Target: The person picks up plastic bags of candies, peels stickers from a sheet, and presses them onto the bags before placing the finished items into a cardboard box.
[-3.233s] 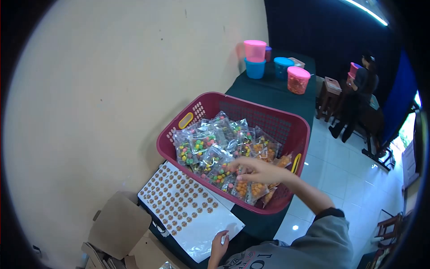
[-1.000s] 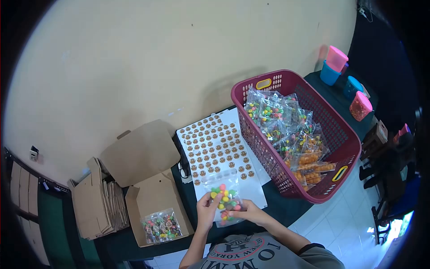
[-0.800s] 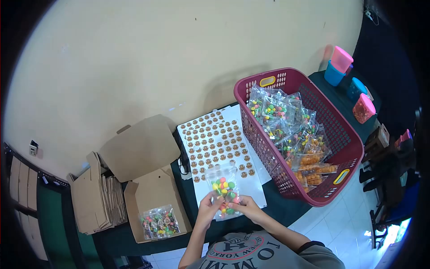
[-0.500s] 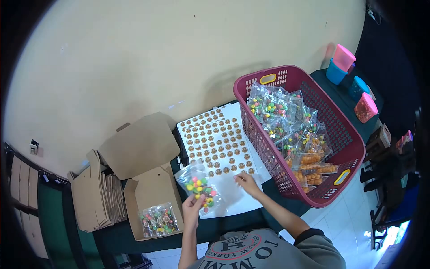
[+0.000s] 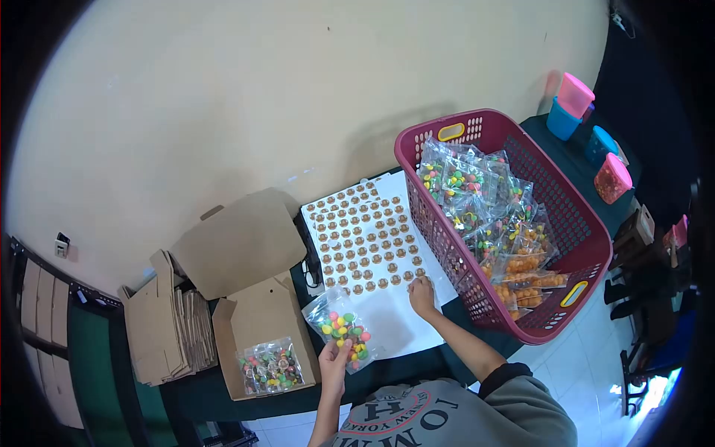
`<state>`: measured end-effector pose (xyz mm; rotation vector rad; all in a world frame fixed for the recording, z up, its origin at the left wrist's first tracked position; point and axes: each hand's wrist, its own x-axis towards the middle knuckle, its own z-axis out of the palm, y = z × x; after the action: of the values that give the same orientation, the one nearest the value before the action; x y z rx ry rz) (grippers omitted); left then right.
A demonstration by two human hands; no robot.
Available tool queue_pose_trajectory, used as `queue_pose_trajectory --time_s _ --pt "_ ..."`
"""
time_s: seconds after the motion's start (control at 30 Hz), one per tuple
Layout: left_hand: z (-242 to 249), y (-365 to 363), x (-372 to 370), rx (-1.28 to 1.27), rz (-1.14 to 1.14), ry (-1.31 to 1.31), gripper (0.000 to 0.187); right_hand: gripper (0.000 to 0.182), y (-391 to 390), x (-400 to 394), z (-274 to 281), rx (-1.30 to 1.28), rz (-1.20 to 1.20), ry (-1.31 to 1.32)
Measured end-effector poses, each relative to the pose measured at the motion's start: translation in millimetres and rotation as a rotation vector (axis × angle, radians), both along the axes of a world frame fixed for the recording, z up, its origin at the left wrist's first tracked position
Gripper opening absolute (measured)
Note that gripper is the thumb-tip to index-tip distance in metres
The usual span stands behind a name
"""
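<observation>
Clear plastic pouch [image 5: 335, 310], round multicoloured balls [image 5: 357, 330], disc-shaped stickers [image 5: 371, 238], perforated maroon basket [image 5: 452, 253]

One maroon basket [image 5: 555, 186]; left of it, one open cardboard box [image 5: 261, 313], one left hand [image 5: 333, 366], one right hand [image 5: 422, 296], one held bag [image 5: 339, 322]; beyond it, two pink tubs [image 5: 613, 180], two blue tubs [image 5: 563, 123]; within, overlapping packets [image 5: 465, 180], uncountable.

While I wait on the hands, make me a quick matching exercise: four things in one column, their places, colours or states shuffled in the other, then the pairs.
1. Left hand
2. Right hand
3. Basket
4. Cardboard box

A. Maroon
B. Lid raised, small bags inside
C. Gripping a single clear bag of coloured balls
D. At the sheet of round labels

Pairs: 1-C, 2-D, 3-A, 4-B.
</observation>
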<state>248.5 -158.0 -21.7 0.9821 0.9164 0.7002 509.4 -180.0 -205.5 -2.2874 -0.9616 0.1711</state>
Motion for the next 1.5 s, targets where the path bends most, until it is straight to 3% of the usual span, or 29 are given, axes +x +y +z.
queue_pose_trajectory --time_s 0.1,0.17,0.37,0.47,0.7,0.8,0.87,1.1,1.17,1.3,1.37,1.4,1.5 --pt "4.9 2.0 0.9 0.012 -0.004 0.018 0.026 0.013 0.0 -3.0 0.9 0.024 0.033 -0.024" --pt "4.7 2.0 0.9 0.008 -0.003 0.028 0.027 0.011 2.9 -6.6 -1.2 -0.06 -0.109 -0.024" --pt "7.4 -1.0 -1.0 0.007 -0.033 0.021 0.028 0.018 2.6 -7.5 1.7 -0.134 -0.066 -0.013" --pt "7.5 -4.2 -0.2 0.028 -0.028 0.025 0.028 0.016 6.2 -2.6 -14.9 -0.019 -0.137 0.002" --pt "3.3 -10.2 -1.7 0.01 -0.045 0.038 0.027 0.012 5.5 0.4 -13.4 -0.036 -0.121 0.035" --pt "3.0 -11.6 -2.1 0.016 -0.04 0.046 0.026 0.02 0.6 -3.5 -3.2 -0.11 -0.064 0.044" --pt "3.8 -12.4 -2.7 0.021 -0.031 0.04 0.026 0.015 -1.9 -6.4 5.3 0.05 -0.111 0.09" --pt "6.9 -14.6 -4.3 0.053 -0.014 0.019 0.03 0.009 -5.0 -5.0 -10.1 0.186 -0.134 0.069" --pt "6.4 -14.3 -5.6 0.082 -0.001 0.005 0.033 0.008 -5.2 -4.5 -11.7 0.33 -0.164 0.183" --pt "7.0 -10.8 -10.1 0.006 -0.067 -0.019 0.037 0.01 -3.4 -5.6 -3.5 0.209 -0.168 0.153" --pt "9.3 -9.0 -9.9 -0.031 -0.068 -0.037 0.038 0.009 -5.9 -7.4 7.9 0.305 -0.21 0.606" --pt "10.3 -7.4 -9.1 -0.026 -0.074 -0.06 0.039 0.011 -12.4 -13.4 57.1 0.326 -0.15 1.034" --pt "14.5 -0.3 -5.6 -0.018 -0.079 -0.107 0.04 0.009 -28.8 -43.9 156.9 0.467 -0.004 1.231"
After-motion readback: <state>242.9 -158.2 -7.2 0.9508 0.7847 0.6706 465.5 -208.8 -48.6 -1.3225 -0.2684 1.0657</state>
